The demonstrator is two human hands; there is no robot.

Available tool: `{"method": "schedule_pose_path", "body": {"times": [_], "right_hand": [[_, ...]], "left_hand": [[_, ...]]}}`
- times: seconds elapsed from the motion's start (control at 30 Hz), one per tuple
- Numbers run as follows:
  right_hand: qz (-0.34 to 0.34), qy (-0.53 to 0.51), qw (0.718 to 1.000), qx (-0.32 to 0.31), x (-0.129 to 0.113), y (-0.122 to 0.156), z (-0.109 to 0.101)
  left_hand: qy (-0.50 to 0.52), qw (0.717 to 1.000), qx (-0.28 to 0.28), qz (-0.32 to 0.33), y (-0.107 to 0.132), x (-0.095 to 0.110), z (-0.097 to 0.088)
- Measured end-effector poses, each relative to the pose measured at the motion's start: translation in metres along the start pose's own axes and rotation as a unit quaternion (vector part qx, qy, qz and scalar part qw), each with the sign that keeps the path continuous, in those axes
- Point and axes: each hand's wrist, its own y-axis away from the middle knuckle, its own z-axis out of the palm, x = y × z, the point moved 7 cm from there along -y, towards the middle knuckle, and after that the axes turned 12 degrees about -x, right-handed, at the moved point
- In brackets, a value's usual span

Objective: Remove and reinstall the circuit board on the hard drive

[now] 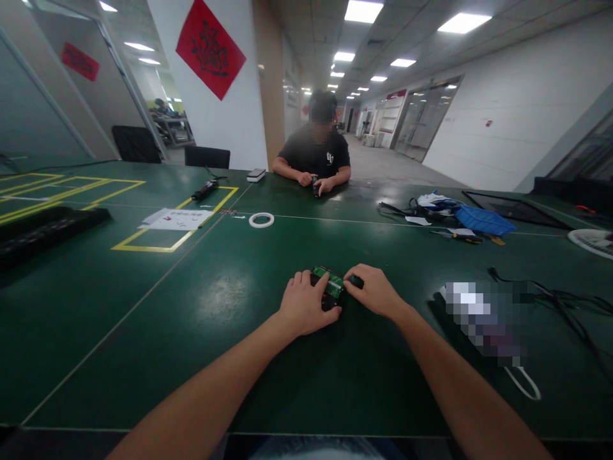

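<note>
A small black device with a green circuit board lies on the dark green table in front of me. My left hand rests on its left side, fingers curled over the board. My right hand touches its right end and pinches a small black part there. Both forearms reach in from the bottom edge.
A person in a black shirt sits across the table handling a small object. A white tape ring, a paper sheet, a black screwdriver, a blue bag with tools, cables and a black tray lie around.
</note>
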Motion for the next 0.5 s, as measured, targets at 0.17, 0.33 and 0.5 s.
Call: {"method": "schedule_pose_path", "body": {"times": [0.17, 0.33, 0.5], "right_hand": [[0.092, -0.219, 0.968, 0.077, 0.034, 0.011, -0.026], [0.06, -0.479, 0.86, 0.168, 0.048, 0.011, -0.04], [-0.004, -0.551, 0.817, 0.171, 0.03, -0.005, -0.038]], "left_hand": [[0.001, 1.0, -0.014, -0.001, -0.001, -0.002, 0.002], [-0.016, 0.999, -0.04, -0.016, 0.0, -0.001, 0.0], [-0.028, 0.999, -0.035, -0.02, 0.003, 0.002, -0.004]]}}
